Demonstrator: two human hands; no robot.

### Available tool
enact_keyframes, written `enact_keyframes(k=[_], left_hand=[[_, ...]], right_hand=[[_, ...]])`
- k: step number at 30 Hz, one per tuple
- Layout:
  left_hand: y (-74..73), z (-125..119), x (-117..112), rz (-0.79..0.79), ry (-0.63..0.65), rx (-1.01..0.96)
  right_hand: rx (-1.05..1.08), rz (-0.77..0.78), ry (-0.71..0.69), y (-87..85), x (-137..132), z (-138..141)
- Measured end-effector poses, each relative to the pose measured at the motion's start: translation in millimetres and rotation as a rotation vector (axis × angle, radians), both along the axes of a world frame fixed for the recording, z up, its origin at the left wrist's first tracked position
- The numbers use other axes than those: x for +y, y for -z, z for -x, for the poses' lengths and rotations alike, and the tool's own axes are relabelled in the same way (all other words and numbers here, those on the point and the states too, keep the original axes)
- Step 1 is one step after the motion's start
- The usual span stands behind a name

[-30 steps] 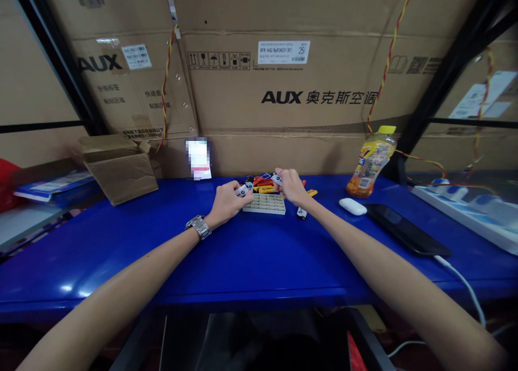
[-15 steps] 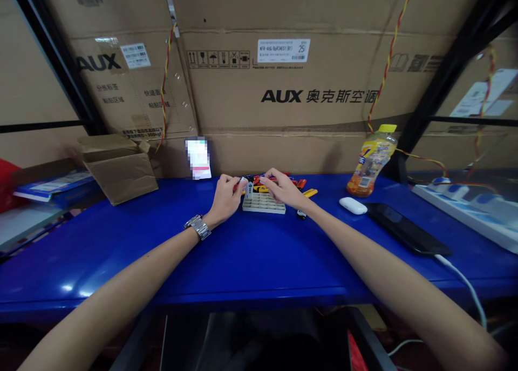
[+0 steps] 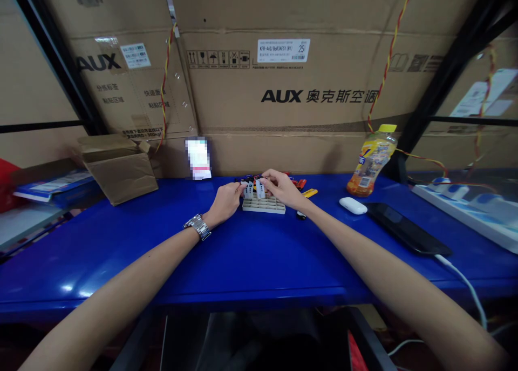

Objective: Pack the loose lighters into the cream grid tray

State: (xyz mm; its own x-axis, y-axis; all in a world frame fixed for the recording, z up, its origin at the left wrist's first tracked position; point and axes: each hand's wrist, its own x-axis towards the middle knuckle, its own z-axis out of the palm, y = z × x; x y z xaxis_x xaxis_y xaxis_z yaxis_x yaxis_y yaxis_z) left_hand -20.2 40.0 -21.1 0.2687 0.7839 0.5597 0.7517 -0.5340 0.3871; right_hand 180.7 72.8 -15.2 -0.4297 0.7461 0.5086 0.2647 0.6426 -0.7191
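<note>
A small grey slotted tray (image 3: 265, 205) lies on the blue table (image 3: 251, 252) near its back edge. Two small white drives stand upright at the tray's far-left slots. My left hand (image 3: 227, 201), with a metal watch on its wrist, pinches the left white drive (image 3: 248, 189). My right hand (image 3: 281, 188) pinches the right white drive (image 3: 260, 188). Behind the tray lies a heap of red, yellow and black drives (image 3: 301, 186), partly hidden by my hands.
A yellow drink bottle (image 3: 372, 160), a white earbud case (image 3: 352, 206) and a black phone (image 3: 407, 229) with a white cable sit to the right. A power strip (image 3: 465, 211) lies far right. An open cardboard box (image 3: 119, 168) stands left. Large cartons form the back wall.
Both hands moved from the heap behind the tray down onto the tray's far-left corner. Each now holds a white drive upright there.
</note>
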Motion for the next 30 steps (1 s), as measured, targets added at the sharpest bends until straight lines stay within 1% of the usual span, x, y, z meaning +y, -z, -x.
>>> enact_keyframes(k=[3, 6, 9, 13, 17, 21, 27, 30], left_hand=[[2.6, 1.2, 2.3, 0.030, 0.042, 0.047], [5.4, 2.5, 4.2, 0.045, 0.069, 0.085], [7.7, 3.5, 5.5, 0.031, 0.040, 0.075], [9.3, 3.2, 5.7, 0.016, -0.008, 0.019], [8.4, 1.4, 3.3, 0.029, 0.010, 0.012], [7.3, 0.8, 1.5, 0.030, 0.028, 0.007], [7.8, 1.7, 1.6, 0.048, 0.039, -0.041], [6.1, 0.6, -1.1, 0.072, 0.037, -0.039]], right_hand=[[0.024, 0.112, -0.082, 3.8, -1.3, 3.4], [0.009, 0.128, -0.102, 5.7, -4.7, 7.3], [-0.042, 0.088, -0.082, 5.2, -8.8, 9.7], [-0.167, -0.038, -0.020, 2.6, -12.4, 8.9], [-0.243, -0.114, 0.042, 1.1, -12.2, 7.0], [-0.194, -0.104, 0.032, 2.2, -11.0, 7.2], [-0.067, -0.018, -0.056, 0.2, -14.9, 9.8], [-0.053, -0.033, -0.047, -0.9, -14.5, 9.2]])
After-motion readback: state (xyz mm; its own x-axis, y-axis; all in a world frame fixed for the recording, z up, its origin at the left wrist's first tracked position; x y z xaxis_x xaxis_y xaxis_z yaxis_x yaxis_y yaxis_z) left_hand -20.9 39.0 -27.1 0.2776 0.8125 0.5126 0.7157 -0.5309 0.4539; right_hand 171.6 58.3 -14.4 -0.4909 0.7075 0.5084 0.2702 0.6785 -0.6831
